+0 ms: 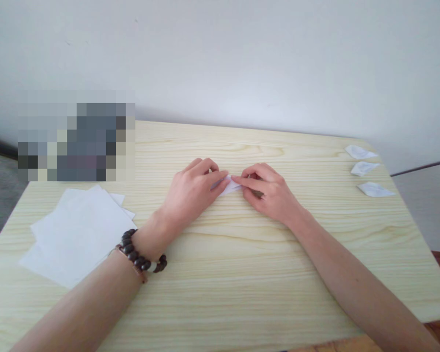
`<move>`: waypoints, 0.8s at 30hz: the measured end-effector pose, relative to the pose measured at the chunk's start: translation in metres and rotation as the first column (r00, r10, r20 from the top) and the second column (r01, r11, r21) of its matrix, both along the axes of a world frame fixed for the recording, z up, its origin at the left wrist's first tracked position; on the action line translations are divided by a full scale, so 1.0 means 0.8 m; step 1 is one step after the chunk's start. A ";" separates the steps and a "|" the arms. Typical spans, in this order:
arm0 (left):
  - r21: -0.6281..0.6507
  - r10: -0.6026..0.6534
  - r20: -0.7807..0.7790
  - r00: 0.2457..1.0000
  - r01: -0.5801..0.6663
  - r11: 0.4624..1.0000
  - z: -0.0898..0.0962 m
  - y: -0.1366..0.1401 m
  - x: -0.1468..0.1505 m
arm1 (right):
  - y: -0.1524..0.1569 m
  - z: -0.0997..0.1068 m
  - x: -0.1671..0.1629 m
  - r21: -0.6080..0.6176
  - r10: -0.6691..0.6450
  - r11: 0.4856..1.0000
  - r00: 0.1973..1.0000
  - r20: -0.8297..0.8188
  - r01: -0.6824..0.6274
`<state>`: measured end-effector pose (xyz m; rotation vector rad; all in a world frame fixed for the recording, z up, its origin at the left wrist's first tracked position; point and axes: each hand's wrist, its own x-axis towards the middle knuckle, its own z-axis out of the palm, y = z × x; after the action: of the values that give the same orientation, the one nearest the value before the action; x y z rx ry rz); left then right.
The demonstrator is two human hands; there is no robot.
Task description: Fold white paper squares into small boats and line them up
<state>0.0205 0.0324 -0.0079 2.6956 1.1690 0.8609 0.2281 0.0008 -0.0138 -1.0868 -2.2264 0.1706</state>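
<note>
White paper [230, 186], centre of frame, between left hand [192, 189] and right hand [273, 193]: pinched at left end by one, at right end by other. Small, folded, creased, partly covered.

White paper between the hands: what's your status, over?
Left hand, right hand: touching the paper. Paper folded, partly hidden. Loose sheets, three folded pieces: aside, not in the way.

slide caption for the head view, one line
Left hand and right hand hold folded paper; sheets at left, three folded pieces at right.
</note>
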 end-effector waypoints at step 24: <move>-0.083 0.045 -0.064 0.997 -0.050 0.995 0.007 -0.005 0.004 | -0.002 0.002 -0.005 -0.031 -0.056 0.998 0.998 -0.038 0.055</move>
<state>0.0235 0.0284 -0.0019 2.6551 1.2566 0.7211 0.2238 -0.0010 -0.0124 -1.1504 -2.1633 0.1997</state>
